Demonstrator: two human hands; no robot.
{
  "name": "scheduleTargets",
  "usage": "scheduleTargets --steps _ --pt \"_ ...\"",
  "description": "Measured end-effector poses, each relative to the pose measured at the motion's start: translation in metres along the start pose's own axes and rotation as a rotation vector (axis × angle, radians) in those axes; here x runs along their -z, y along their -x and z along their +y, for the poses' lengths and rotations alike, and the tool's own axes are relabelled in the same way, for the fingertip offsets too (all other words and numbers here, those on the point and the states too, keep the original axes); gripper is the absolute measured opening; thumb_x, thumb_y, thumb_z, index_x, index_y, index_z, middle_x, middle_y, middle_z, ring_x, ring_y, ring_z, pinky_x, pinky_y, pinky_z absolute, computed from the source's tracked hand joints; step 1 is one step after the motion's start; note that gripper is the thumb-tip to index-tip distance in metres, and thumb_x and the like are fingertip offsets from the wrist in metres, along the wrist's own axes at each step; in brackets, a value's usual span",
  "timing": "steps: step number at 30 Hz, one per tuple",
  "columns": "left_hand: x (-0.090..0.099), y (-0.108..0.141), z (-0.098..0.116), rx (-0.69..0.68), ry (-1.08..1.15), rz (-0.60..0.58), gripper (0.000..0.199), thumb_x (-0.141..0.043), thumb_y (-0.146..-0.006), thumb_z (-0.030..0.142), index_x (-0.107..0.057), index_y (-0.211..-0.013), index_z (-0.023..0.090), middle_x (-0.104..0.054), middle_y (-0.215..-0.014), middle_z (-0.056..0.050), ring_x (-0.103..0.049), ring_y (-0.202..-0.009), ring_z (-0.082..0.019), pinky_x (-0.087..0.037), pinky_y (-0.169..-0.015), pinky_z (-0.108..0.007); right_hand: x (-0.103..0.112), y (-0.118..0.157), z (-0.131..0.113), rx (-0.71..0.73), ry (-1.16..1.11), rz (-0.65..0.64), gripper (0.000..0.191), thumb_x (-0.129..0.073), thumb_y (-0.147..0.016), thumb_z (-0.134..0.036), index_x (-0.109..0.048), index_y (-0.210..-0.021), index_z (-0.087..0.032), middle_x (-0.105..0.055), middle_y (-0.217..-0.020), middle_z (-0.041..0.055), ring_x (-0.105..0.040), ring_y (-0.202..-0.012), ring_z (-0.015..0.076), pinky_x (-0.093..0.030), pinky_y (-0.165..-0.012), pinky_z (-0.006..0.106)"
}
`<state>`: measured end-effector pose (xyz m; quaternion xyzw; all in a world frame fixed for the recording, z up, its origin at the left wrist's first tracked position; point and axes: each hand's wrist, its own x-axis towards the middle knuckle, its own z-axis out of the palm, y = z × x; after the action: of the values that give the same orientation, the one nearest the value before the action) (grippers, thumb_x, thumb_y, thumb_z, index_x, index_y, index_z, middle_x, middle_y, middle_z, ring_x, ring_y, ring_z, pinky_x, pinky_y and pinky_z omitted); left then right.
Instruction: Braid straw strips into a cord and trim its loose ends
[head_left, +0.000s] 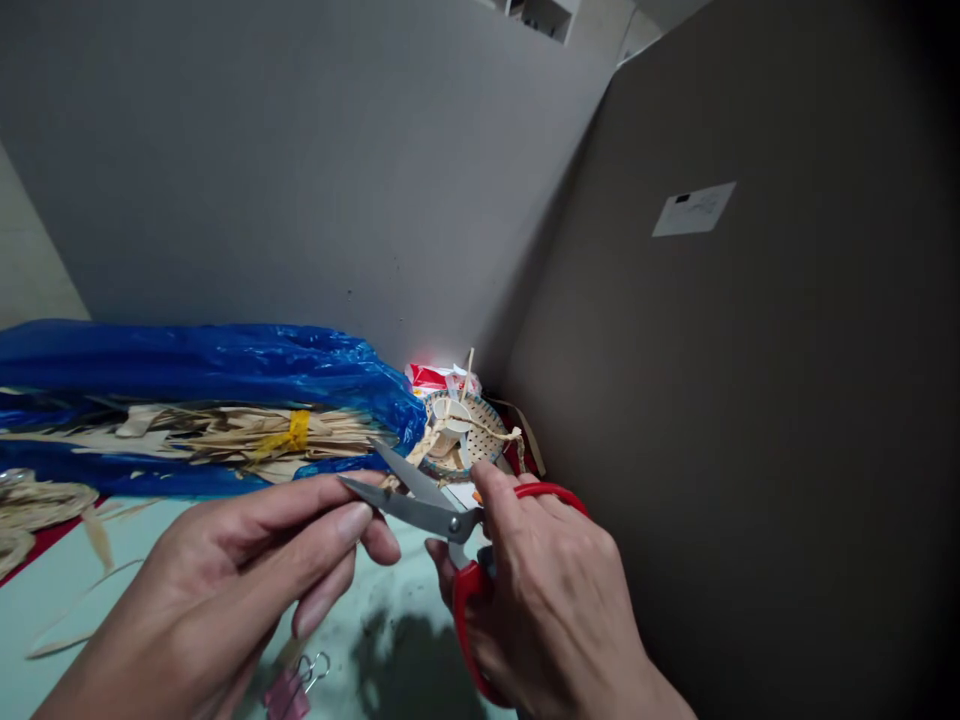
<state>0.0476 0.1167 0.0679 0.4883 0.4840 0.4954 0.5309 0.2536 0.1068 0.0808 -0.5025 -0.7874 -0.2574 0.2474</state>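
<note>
My right hand (547, 570) grips red-handled scissors (420, 512), with fingers through the loops. The steel blades are apart and point left. My left hand (277, 550) is closed, with thumb and forefinger close together at the tip of the lower blade. What it pinches, if anything, is too small to make out. A small bit of pale plant fibre shows between the blades. Just behind the scissors stands a shallow woven basket (491, 435) holding a white cup (452, 415) and pale strips.
A blue plastic bag (187, 350) lies along the grey partition, around dried strips (225, 435) tied with yellow ribbon (298, 430). A pink binder clip (289, 692) is on the pale green tabletop (405, 610). Braided cord (45, 505) lies left. A dark panel (750, 430) rises at right.
</note>
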Motion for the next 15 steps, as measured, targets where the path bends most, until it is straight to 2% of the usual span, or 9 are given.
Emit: scheduleTargets --steps 5,10,12,15 --pt "0.0 -0.003 0.003 0.022 0.021 0.008 0.021 -0.082 -0.073 0.049 -0.082 -0.071 0.027 -0.058 -0.047 0.006 -0.043 -0.05 -0.008 -0.046 -0.053 -0.008 0.0 -0.003 0.002 0.023 0.059 0.023 0.05 -0.044 -0.068 -0.012 -0.053 -0.118 -0.01 -0.066 -0.066 0.0062 -0.063 -0.054 0.0236 -0.043 -0.055 0.035" --pt "-0.005 0.003 0.016 -0.01 -0.078 0.022 0.018 -0.08 -0.071 0.045 -0.083 -0.067 0.028 -0.065 -0.048 0.005 -0.045 -0.048 -0.009 -0.048 -0.049 -0.014 0.0 -0.003 0.002 0.05 0.095 0.069 0.043 -0.042 -0.071 -0.006 -0.06 -0.11 -0.009 -0.064 -0.062 0.0053 -0.06 -0.053 0.0221 -0.039 -0.055 0.033" --pt "-0.007 0.005 0.02 -0.05 -0.148 0.054 0.018 -0.078 -0.07 0.045 -0.083 -0.065 0.029 -0.063 -0.045 0.004 -0.045 -0.046 -0.01 -0.049 -0.045 -0.018 0.0 -0.002 0.002 0.05 0.105 0.058 0.037 -0.04 -0.075 -0.002 -0.062 -0.104 -0.011 -0.06 -0.058 0.0024 -0.055 -0.048 0.0193 -0.036 -0.054 0.032" --pt "-0.009 0.007 0.023 -0.083 -0.178 0.082 0.016 -0.078 -0.069 0.048 -0.083 -0.065 0.033 -0.07 -0.052 0.004 -0.05 -0.044 -0.01 -0.05 -0.045 -0.018 0.001 -0.001 0.002 0.054 0.111 0.06 0.03 -0.038 -0.08 0.0 -0.061 -0.092 -0.014 -0.055 -0.053 -0.0004 -0.048 -0.044 0.0163 -0.031 -0.052 0.03"
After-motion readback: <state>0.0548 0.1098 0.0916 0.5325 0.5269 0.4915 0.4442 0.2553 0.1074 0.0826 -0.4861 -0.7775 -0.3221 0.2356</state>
